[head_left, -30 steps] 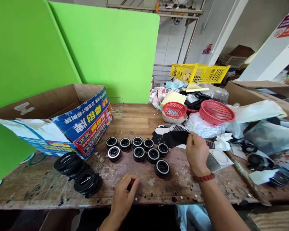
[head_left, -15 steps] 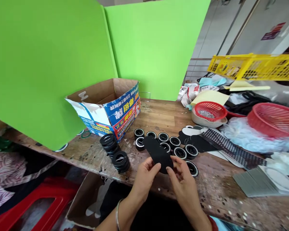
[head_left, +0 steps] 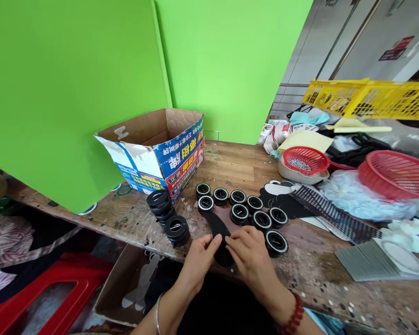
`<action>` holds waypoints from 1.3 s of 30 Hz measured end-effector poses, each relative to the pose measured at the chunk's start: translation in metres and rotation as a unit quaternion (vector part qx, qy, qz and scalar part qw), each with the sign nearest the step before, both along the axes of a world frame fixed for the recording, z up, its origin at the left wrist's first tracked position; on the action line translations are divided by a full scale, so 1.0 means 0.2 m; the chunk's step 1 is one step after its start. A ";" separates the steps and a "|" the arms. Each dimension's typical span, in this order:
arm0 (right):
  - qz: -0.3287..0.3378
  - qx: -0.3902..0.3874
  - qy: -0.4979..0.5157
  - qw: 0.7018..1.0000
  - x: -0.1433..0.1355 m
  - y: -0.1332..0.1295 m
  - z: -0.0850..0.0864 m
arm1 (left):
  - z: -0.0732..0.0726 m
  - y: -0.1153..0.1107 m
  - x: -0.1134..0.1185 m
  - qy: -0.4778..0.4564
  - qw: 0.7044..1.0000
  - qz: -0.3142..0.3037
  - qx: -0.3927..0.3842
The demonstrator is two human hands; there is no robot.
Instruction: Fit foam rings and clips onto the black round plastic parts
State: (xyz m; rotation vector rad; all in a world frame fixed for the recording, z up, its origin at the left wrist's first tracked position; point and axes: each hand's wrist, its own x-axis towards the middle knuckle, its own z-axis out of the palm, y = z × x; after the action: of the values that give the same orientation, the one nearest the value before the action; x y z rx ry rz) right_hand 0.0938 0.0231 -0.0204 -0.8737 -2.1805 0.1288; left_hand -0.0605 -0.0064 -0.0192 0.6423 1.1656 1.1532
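Flat, curved black sheet piece (head_left: pixel 218 225) at both hands, near edge of worn brown wooden surface (head_left: pixel 305 253).
Left hand (head_left: pixel 198 258): grip clamped on the piece. Right hand (head_left: pixel 252 251): fingertips gathered at its right side; cannot tell whether they clamp. Round black pale-ringed pieces (head_left: pixel 239 213) just beyond; stacked round all-black pieces (head_left: pixel 177 227) to the left.

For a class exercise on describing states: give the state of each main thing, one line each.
Flat curved black piece, held
Left hand, pinching that piece
Right hand, touching that piece
Blue-and-white cardboard box, open
Small red plastic basket, holding pale bits
Plain black round discs, stacked
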 end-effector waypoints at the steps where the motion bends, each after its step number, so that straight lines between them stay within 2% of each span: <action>1: 0.000 0.039 -0.014 0.999 -0.01 -0.02 -0.01 | 0.00 0.00 0.00 -0.029 0.999 0.008 -0.026; 3: 0.012 0.086 -0.036 0.996 -0.01 -0.05 -0.03 | 0.01 0.01 0.00 -0.072 0.995 0.014 -0.068; 5: 0.016 0.100 -0.046 0.994 -0.01 -0.06 -0.06 | 0.02 0.02 0.00 -0.082 0.993 0.013 -0.087; 8: -0.012 0.090 -0.028 0.995 0.00 -0.08 -0.07 | 0.04 0.02 0.00 -0.079 0.993 -0.003 -0.089; 11: -0.010 0.058 0.042 0.997 0.01 -0.13 -0.01 | 0.01 0.01 0.01 -0.072 0.994 -0.020 -0.081; 14: 0.006 -0.013 0.153 0.988 0.00 -0.21 0.11 | -0.04 0.00 0.03 -0.029 0.998 -0.004 -0.047; 16: 0.000 -0.100 0.224 0.969 -0.01 -0.26 0.17 | -0.07 0.00 0.05 0.023 1.000 0.002 -0.021; 18: -0.002 -0.200 0.247 0.948 -0.03 -0.28 0.20 | -0.08 -0.01 0.08 0.057 0.998 -0.026 0.013; 20: 0.007 -0.246 0.204 0.948 -0.04 -0.27 0.17 | -0.08 -0.02 0.10 0.076 0.993 -0.058 0.069; 21: 0.003 -0.234 0.165 0.958 -0.03 -0.26 0.14 | -0.07 -0.03 0.10 0.090 0.989 -0.064 0.098; 24: -0.072 -0.111 0.069 0.989 0.01 -0.20 0.06 | -0.04 -0.04 0.10 0.162 0.976 -0.067 0.132; 26: -0.115 -0.057 0.056 0.990 0.06 -0.16 0.03 | -0.01 -0.04 0.09 0.198 0.971 -0.074 0.115; 27: -0.115 -0.053 0.058 0.990 0.08 -0.15 0.02 | 0.00 -0.04 0.09 0.207 0.969 -0.080 0.110; 33: -0.023 -0.112 0.051 0.992 0.10 -0.10 0.05 | 0.05 -0.04 0.07 0.243 0.953 -0.136 0.121; 39: -0.032 -0.179 0.058 0.982 0.09 -0.08 0.01 | 0.09 -0.07 0.06 0.264 0.945 -0.148 0.121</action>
State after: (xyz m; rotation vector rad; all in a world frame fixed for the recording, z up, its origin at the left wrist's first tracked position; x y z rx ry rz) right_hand 0.1113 0.0069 -0.0177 -1.1038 -2.0487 0.5422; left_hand -0.0478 -0.0201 -0.0007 1.3295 1.3194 0.8929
